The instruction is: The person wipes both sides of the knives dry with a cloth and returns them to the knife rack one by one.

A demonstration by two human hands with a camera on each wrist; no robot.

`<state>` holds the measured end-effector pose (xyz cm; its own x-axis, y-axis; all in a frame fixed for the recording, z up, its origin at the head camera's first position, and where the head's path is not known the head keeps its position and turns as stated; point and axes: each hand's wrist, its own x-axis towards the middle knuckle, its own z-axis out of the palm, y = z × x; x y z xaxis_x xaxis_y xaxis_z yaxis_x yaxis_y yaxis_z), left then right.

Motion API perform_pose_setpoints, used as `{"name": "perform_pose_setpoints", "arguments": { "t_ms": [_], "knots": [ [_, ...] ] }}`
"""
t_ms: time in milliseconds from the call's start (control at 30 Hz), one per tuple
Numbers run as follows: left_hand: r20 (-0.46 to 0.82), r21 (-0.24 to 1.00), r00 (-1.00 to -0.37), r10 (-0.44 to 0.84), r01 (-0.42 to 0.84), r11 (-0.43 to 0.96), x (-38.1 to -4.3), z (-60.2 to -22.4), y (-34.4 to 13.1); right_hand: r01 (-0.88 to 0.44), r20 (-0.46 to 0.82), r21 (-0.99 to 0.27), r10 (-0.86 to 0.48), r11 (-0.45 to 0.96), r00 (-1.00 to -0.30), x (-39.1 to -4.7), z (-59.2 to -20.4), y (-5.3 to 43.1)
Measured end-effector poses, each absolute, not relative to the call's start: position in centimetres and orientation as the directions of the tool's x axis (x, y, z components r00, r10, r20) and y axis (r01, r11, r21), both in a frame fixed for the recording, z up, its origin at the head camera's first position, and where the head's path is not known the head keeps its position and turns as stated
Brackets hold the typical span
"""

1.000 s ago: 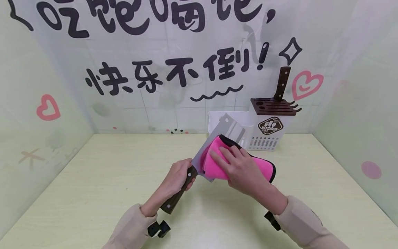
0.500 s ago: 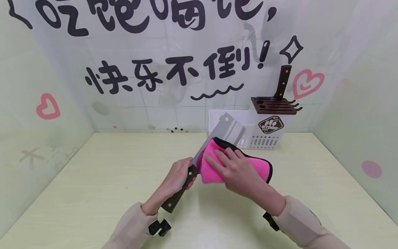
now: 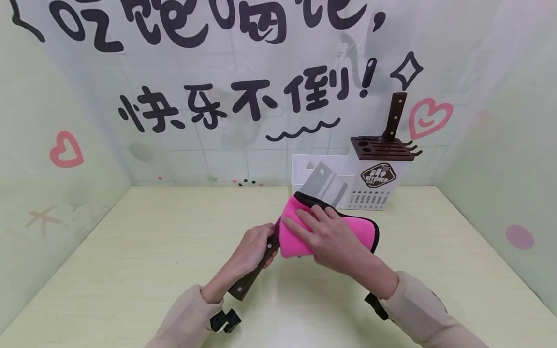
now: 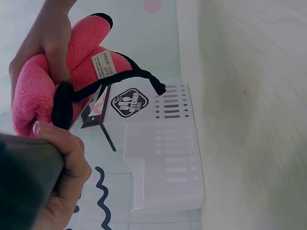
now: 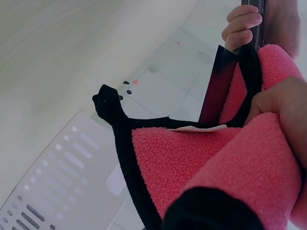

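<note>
My left hand (image 3: pixel 251 250) grips the dark wooden handle of a cleaver (image 3: pixel 324 182), whose blade points up and away to the right. A folded pink cloth (image 3: pixel 292 241) with black edging lies over the lower blade, close to the handle, and hides much of the metal. My right hand (image 3: pixel 337 240) holds this cloth against the blade, its fingers spread over the top. In the left wrist view, a white label (image 4: pixel 104 64) shows on the cloth, and it wraps both sides of the blade. Part of the blade (image 5: pixel 218 86) also shows in the right wrist view.
Behind the blade, a white knife rack (image 3: pixel 370 198) with a brown slotted top stands against the back wall. Another dark-handled knife (image 3: pixel 395 116) stands upright in it. The pale wooden table (image 3: pixel 174 232) is bounded by printed walls.
The right hand and cloth have slid down and left along the blade toward the handle. The cleaver has shifted slightly right, and the left hand keeps its grip.
</note>
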<state>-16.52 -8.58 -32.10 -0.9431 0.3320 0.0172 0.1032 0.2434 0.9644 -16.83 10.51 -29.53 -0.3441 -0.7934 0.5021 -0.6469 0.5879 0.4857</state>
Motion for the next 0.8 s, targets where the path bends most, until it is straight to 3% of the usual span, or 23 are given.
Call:
{"name": "perform_pose_setpoints", "arguments": {
  "t_ms": [800],
  "knots": [
    [0.067, 0.928, -0.922, 0.382, 0.198, 0.315, -16.43, -32.55, -8.61, -0.682, 0.437, 0.506, -0.839, 0.528, -0.325, -17.05, -29.06, 10.02]
  ]
}}
